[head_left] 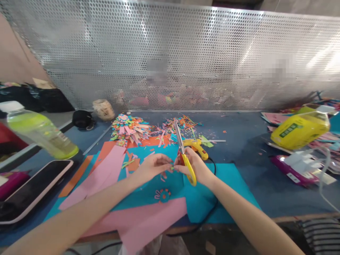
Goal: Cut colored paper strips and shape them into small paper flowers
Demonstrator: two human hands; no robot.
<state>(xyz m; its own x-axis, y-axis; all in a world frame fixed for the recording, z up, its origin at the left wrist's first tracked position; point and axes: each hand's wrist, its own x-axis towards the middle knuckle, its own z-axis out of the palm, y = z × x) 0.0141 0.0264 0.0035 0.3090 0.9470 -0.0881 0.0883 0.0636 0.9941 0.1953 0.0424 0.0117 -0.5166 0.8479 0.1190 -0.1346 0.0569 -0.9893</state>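
Note:
My left hand and my right hand meet over blue sheets. Between their fingertips is a tiny greenish piece, too small to name. Yellow-handled scissors hang in my right hand, blades pointing away from me. Just below the hands lies a small round flower of coloured strips, blue and orange with pink loops on one side. Pink sheets lie left of and below the flower. Beyond my right hand rests a yellow glue gun, its dark cable running down across the blue sheets.
A pile of colourful fringed pieces and loose scraps lie at the back. At left are a green drink bottle and a phone; at right, a yellow bottle and a purple tissue pack. A perforated metal panel stands behind.

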